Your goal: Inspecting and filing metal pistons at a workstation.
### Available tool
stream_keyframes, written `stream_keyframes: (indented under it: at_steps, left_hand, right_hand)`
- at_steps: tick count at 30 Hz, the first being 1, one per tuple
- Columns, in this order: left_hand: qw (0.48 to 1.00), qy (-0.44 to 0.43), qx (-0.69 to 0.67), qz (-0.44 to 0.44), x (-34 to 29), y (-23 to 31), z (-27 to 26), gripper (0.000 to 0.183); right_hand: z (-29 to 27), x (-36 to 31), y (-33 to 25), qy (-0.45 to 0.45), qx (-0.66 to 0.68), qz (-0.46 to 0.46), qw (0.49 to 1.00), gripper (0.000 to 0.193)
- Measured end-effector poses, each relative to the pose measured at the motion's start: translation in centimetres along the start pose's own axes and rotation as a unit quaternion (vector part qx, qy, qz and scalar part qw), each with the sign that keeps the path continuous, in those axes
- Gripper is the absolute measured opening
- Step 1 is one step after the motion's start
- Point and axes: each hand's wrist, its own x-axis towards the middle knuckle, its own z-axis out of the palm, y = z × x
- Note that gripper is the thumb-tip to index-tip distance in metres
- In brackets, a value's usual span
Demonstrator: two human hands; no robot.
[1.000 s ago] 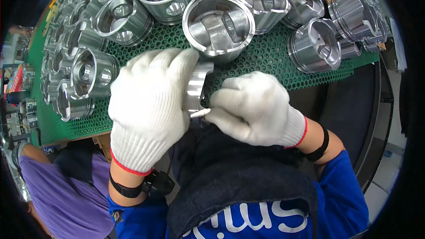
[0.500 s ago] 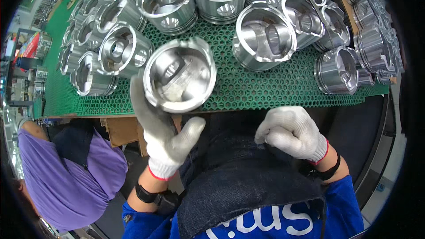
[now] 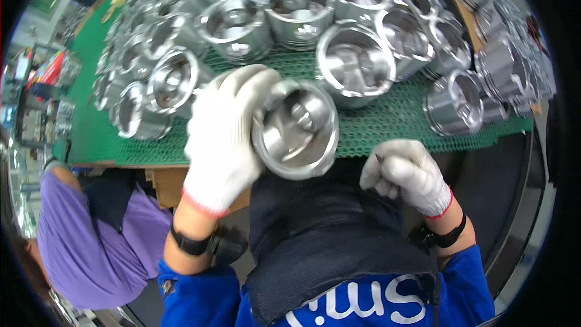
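A shiny metal piston (image 3: 290, 157), its hollow side facing up toward me, is at the near edge of the green mat (image 3: 417, 112). My left hand (image 3: 221, 127), in a white knit glove, wraps its outer left side, the fingers curling behind it. Whether the piston touches the mat I cannot tell. To the right, my gloved right hand (image 3: 405, 175) hovers just off the table edge, curled closed. A tiny dark tip shows by its fingers, but what it holds is hidden. The nearest standing piston (image 3: 356, 63) is just beyond the held one.
Many pistons crowd the mat's far side; one piston (image 3: 454, 103) leans at the right. A wooden strip (image 3: 466, 15) separates more pistons at far right. A person in a purple top (image 3: 100, 242) is at my left. Cardboard (image 3: 166, 188) shows below the table edge.
My left hand has come up around the piston's left side and moved it rightward, turning it. My right hand stays nearly in place, with its fingers curled tighter.
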Motion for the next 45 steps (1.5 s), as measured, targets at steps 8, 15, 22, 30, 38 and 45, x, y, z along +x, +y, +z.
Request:
stream_keyframes:
  at_steps: [8,15,22,30,38,45]
  left_hand:
    - [0.989,-0.129,0.069,0.017,0.3,4.9,-0.6,0.053]
    - [0.99,-0.135,0.046,-0.001,1.6,5.0,-0.2,0.042]
    - [0.981,-0.186,0.039,-0.022,3.7,3.7,0.3,0.045]
    - [0.99,-0.139,-0.01,-0.001,2.1,3.7,-1.1,0.039]
    - [0.761,0.058,-0.548,-0.343,-4.1,0.2,1.4,0.055]
    - [0.669,0.008,-0.665,-0.332,-4.9,1.3,2.2,0.048]
  right_hand:
    - [2.2,2.5,0.0,0.031,-0.176,-0.098,0.979,0.031]
    - [2.5,3.0,0.6,0.093,-0.391,-0.317,0.859,0.021]
    - [1.8,3.0,-0.5,0.007,-0.612,-0.323,0.722,0.022]
    - [2.2,0.6,-0.5,-0.067,-0.634,-0.191,0.746,0.028]
    - [-6.2,-2.4,-5.8,0.394,-0.624,-0.166,0.654,0.037]
    - [-8.5,2.5,-8.6,0.302,-0.581,-0.06,0.753,0.065]
